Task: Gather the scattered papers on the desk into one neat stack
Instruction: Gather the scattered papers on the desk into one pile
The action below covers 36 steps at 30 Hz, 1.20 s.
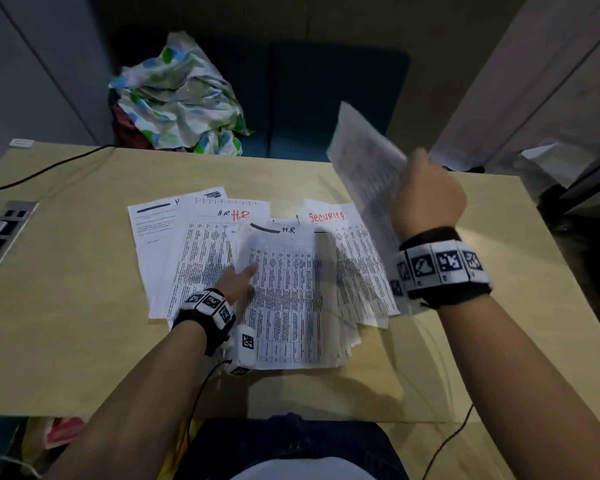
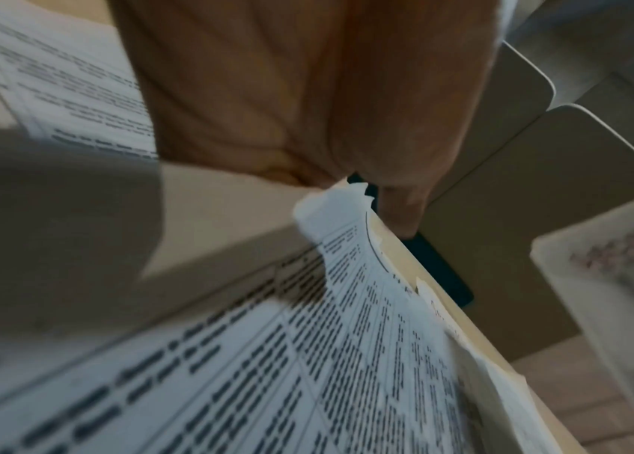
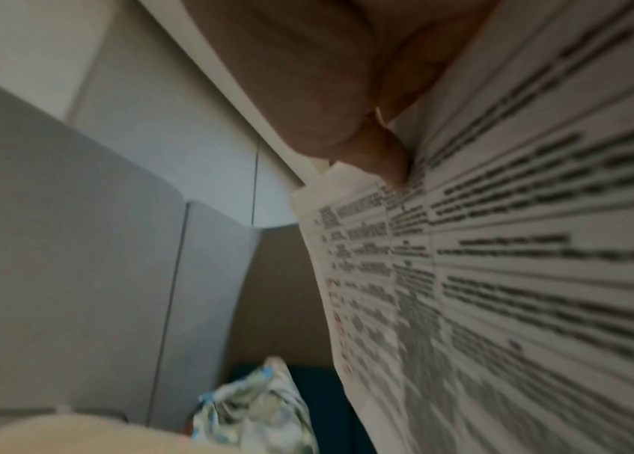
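Observation:
Printed table sheets lie fanned and overlapping in the middle of the wooden desk [image 1: 66, 341]. A pile topped by an "H.R" sheet [image 1: 291, 289] sits in front, a "Security" sheet [image 1: 357, 265] lies to its right, and more sheets [image 1: 187, 251] lie to its left. My left hand [image 1: 243, 271] holds the pile's left edge, thumb on top and fingers hidden under the lifted edge. In the left wrist view its fingertips [image 2: 400, 212] meet a curled paper corner [image 2: 326, 209]. My right hand [image 1: 426, 199] grips a blurred sheet [image 1: 364, 161] raised above the desk's right side, with the thumb pressed on the print [image 3: 540, 245].
A crumpled floral cloth [image 1: 181, 98] lies on a dark blue seat [image 1: 326, 98] behind the desk. A socket panel [image 1: 4, 230] and a black cable [image 1: 49, 168] are at the desk's left end. Another cable [image 1: 447, 441] hangs by the front right edge.

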Available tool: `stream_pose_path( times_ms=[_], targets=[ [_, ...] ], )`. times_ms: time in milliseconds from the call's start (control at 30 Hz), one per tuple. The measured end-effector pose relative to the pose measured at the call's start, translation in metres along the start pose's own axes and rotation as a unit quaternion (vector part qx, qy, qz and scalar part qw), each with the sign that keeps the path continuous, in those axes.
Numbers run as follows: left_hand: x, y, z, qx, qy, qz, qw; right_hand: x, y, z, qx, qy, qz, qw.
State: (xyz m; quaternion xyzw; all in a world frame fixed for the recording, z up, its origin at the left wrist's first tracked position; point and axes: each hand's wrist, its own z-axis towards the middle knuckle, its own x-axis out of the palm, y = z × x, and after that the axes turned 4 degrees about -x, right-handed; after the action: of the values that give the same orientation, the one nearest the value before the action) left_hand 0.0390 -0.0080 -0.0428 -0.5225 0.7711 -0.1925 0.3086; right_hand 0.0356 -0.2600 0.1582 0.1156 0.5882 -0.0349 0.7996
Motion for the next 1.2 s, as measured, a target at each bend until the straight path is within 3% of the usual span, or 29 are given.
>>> stream_pose_path(
  times_ms=[67, 133, 200, 233, 333, 433, 533, 633, 733, 900, 1033, 1200],
  targets=[
    [-0.002, -0.003, -0.007, -0.037, 0.049, -0.093, 0.994, -0.015, 0.013, 0.006, -0.009, -0.052, 0.066, 0.996],
    [-0.006, -0.002, -0.008, -0.032, 0.068, -0.189, 0.979, -0.012, 0.018, 0.012, 0.023, -0.062, 0.154, 0.986],
    [-0.008, -0.001, -0.009, -0.008, 0.045, -0.247, 0.968, 0.015, 0.015, 0.015, 0.085, -0.005, 0.216, 0.973],
    [-0.009, 0.001, -0.009, -0.033, 0.036, -0.255, 0.966, 0.036, 0.011, 0.014, 0.117, 0.043, 0.234, 0.964],
    [-0.012, 0.007, -0.005, -0.052, 0.095, -0.320, 0.941, 0.100, 0.002, -0.007, 0.171, 0.176, 0.236, 0.940],
    [-0.015, 0.005, -0.003, -0.076, 0.093, -0.270, 0.955, 0.148, 0.000, -0.037, 0.141, 0.256, 0.211, 0.933],
    [-0.014, 0.007, 0.009, -0.089, 0.062, -0.067, 0.992, 0.172, 0.000, -0.055, 0.136, 0.300, 0.207, 0.921],
    [-0.007, 0.010, 0.017, -0.057, 0.006, 0.095, 0.994, 0.181, -0.004, -0.055, 0.147, 0.300, 0.198, 0.921],
    [0.000, 0.012, 0.023, -0.059, -0.044, 0.138, 0.988, 0.182, -0.028, -0.039, 0.175, 0.243, 0.098, 0.949],
    [0.001, 0.014, 0.027, -0.052, -0.041, 0.145, 0.987, 0.180, -0.081, -0.011, 0.299, 0.303, 0.074, 0.902],
    [0.001, 0.013, 0.025, -0.044, -0.043, 0.145, 0.988, 0.190, -0.083, -0.013, 0.295, 0.358, 0.102, 0.880],
    [0.004, 0.010, 0.017, -0.031, -0.049, 0.148, 0.987, 0.196, -0.065, -0.017, 0.261, 0.352, 0.025, 0.899]
  ],
)
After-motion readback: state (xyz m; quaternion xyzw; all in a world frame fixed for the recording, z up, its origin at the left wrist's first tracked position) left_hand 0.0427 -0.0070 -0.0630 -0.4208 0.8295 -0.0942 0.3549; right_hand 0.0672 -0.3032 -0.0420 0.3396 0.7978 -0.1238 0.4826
